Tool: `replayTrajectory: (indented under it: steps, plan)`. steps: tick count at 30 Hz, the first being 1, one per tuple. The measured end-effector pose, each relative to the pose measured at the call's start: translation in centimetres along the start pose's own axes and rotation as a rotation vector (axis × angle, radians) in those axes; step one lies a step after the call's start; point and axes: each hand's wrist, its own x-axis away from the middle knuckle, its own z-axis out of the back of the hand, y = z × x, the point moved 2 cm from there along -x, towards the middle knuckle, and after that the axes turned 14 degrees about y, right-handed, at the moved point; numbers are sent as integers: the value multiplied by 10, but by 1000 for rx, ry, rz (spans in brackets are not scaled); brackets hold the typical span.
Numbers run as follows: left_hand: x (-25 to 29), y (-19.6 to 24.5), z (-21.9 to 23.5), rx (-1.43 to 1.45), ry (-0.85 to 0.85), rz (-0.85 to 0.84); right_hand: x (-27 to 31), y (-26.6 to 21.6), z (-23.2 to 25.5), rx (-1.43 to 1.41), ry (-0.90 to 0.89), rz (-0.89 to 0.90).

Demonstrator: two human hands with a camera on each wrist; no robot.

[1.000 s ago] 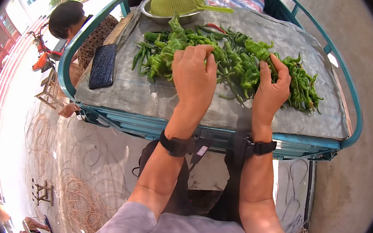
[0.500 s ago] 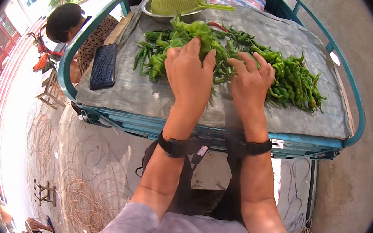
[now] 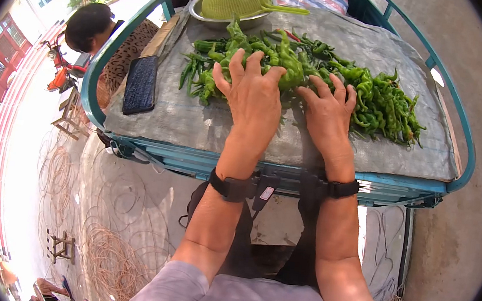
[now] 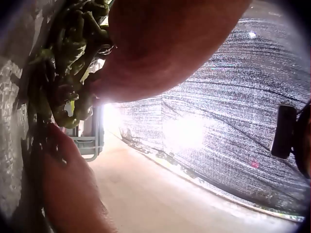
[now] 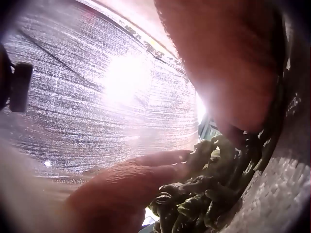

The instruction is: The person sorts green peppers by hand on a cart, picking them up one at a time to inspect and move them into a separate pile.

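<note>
Green peppers [image 3: 375,103] lie in a long heap across the grey woven sheet [image 3: 190,127], with one red pepper [image 3: 292,36] at the back. The left hand [image 3: 252,96] is spread over the heap's left part, its fingers apart and bent a little at the peppers. Just right of it, the right hand [image 3: 330,116] has its fingers spread at the near edge of the middle. In the left wrist view, peppers [image 4: 73,48] show beside the large blurred hand. The right wrist view has peppers [image 5: 194,204] close to the fingertips. No pepper is clearly held.
A yellow-green strainer [image 3: 233,3] rests on a metal bowl [image 3: 199,17] at the back left. A dark phone [image 3: 141,84] lies at the sheet's left edge. Teal rails [image 3: 468,145] border the cart. Another person [image 3: 89,29] is beyond the left rail.
The right hand has moved left from the right part of the heap to the middle. The left hand's fingers have spread, and the light green peppers near them have shifted.
</note>
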Motion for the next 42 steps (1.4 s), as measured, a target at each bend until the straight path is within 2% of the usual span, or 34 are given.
replayTrajectory:
  steps: [6,9,12,15,16,18,22,23,25,26,27,29,30,31,32,33,36,37,40,41,42]
  plan:
    - [3,2,-4,-10,35,65,-6,2,7,-40,14,-95]
    - [2,3,-2,-5,26,94,-8,9,10,-63,94,-145]
    - [1,5,-3,6,82,103,-13,10,16,-119,256,-319]
    - [-4,9,3,51,154,127,-13,13,12,-525,338,-643]
    - [-8,12,7,72,176,136,-13,13,11,-638,399,-677]
    - [-11,13,10,244,41,281,-13,12,8,-870,525,-735]
    - [-7,26,10,710,-301,690,-11,5,10,-1169,484,-886]
    - [-3,29,6,767,-280,641,-10,2,9,-1231,461,-906]
    - [2,38,-4,1000,-199,686,-6,-4,9,-1353,408,-945]
    - [4,40,-6,1115,-155,709,-5,-8,12,-1339,341,-932]
    - [4,40,-8,1066,-159,744,-6,-12,17,-1324,276,-916]
    - [3,35,-14,1005,-84,673,-4,-18,20,-1274,158,-828]
    - [0,33,-12,975,-52,637,-6,-14,26,-1009,237,-589]
    - [-2,32,-8,1068,-98,717,-9,-9,33,-740,304,-354]
    - [-3,31,-7,1082,-49,700,-11,-7,37,-467,361,-119]
    - [-4,30,-7,1094,-1,683,-9,-3,32,-508,277,-358]
    - [-5,27,-6,1037,49,615,-10,2,36,-329,50,-578]
    - [-6,27,-5,995,34,593,-8,4,36,-192,12,-526]
    - [-3,30,-6,871,-67,540,-12,-1,41,-148,-319,-641]
    - [-2,31,-8,829,-108,522,-8,-2,38,-122,-276,-565]
    - [-2,32,-8,780,-98,432,-5,-1,35,-119,-288,-556]
